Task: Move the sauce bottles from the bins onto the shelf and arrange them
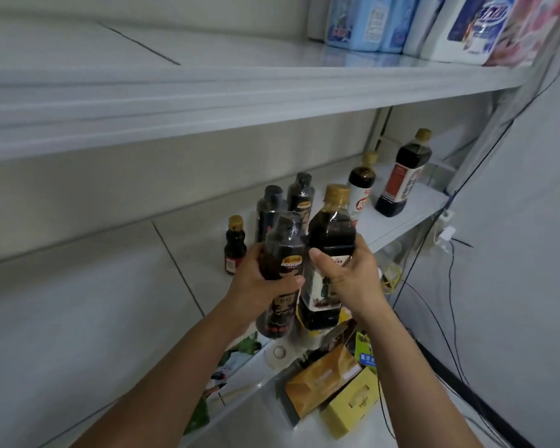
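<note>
Item one: my left hand (256, 279), fingers wrapped tight around a dark, black-wrapped sauce bottle (280, 276). Item two: my right hand (349, 273), clasping a gold-capped dark sauce bottle with white label (328, 253). Both raised before the white middle shelf (401, 215), where five dark bottles stand.

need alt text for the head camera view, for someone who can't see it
A person's left hand holds a black-wrapped sauce bottle and the right hand a gold-capped sauce bottle, both raised toward a white middle shelf. Five more dark bottles already stand there. Detergent containers sit on the shelf above, small boxes on the one below.
</note>
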